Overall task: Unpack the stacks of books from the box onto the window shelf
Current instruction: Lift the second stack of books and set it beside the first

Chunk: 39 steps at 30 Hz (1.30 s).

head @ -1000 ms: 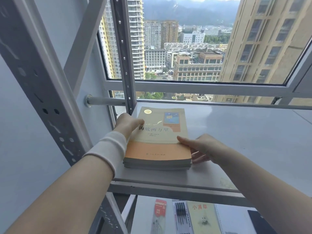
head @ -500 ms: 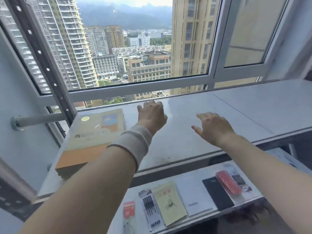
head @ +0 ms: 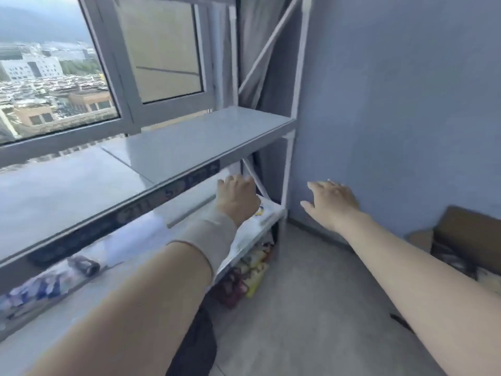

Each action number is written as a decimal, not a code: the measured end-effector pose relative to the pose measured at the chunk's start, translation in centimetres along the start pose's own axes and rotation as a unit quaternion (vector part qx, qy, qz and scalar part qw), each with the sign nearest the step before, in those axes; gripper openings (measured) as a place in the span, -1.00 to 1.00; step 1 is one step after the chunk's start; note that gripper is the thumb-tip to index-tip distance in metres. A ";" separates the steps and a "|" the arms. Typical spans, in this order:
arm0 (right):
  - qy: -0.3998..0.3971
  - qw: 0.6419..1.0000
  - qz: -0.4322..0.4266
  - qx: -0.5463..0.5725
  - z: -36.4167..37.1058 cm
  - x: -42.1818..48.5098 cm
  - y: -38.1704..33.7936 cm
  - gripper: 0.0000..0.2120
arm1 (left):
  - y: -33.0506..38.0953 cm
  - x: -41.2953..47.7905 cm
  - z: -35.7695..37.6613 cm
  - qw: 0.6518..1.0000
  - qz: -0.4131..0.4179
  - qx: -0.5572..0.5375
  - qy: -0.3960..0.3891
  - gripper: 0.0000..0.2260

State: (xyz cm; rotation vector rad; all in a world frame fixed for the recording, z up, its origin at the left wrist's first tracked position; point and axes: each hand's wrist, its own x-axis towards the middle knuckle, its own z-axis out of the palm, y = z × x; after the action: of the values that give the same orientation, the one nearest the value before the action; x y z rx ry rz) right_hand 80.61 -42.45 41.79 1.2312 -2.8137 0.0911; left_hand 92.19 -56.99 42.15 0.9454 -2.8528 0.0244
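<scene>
The grey window shelf [head: 189, 142] runs from the left edge to a white upright at the right, and this stretch of it is bare. My left hand [head: 237, 198], with a beige wristband, hangs in front of the shelf's right end, fingers loosely curled and holding nothing. My right hand [head: 332, 203] is stretched out before the blue wall with its fingers spread, also holding nothing. A brown cardboard box [head: 466, 234] sits on the floor at the far right, partly cut off by the frame; its contents are not clear. The stack of books is out of view.
A lower shelf [head: 151, 240] below the window shelf holds blurred flat items. Coloured packets [head: 252, 272] lie under it at floor level. The white rack upright [head: 288, 169] stands against the blue wall [head: 393, 104]. Grey floor [head: 311, 308] spreads between the rack and the box.
Both hands let go of the book stack on the shelf's left end and swung right. The view turned right too; the stack has left the frame and the box has appeared.
</scene>
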 end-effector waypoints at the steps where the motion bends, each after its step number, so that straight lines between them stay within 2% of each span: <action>1: -0.002 1.000 0.028 -0.002 0.1 -0.7 3.3 -0.51 | 3.5 0.8 0.6 1.000 0.023 -0.004 -0.003 -0.65; 9: -0.038 0.972 0.228 -0.049 2.4 -7.3 29.8 -0.49 | 32.2 6.9 5.6 0.971 0.227 -0.029 -0.061 -0.60; 19: -0.094 0.926 0.356 -0.084 5.2 -7.4 55.8 -0.55 | 61.0 16.4 12.9 0.917 0.379 -0.050 -0.115 -0.65; 29: -0.161 0.887 0.428 -0.060 11.0 -7.1 76.9 -0.54 | 82.2 22.8 21.0 0.878 0.439 -0.028 -0.186 -0.66; 32: -0.183 0.891 0.412 -0.051 14.5 -5.9 82.9 -0.54 | 87.4 24.0 24.9 0.875 0.434 -0.019 -0.216 -0.64; 39: -0.252 0.906 0.339 0.006 23.5 -3.5 95.0 -0.65 | 98.3 26.7 33.9 0.883 0.366 0.022 -0.293 -0.62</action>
State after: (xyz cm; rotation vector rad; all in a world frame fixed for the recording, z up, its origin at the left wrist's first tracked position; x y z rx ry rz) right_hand 12.22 22.57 15.55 0.2205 -3.5566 -0.2073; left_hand 8.32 4.14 14.88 -0.2437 -3.5888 -0.1453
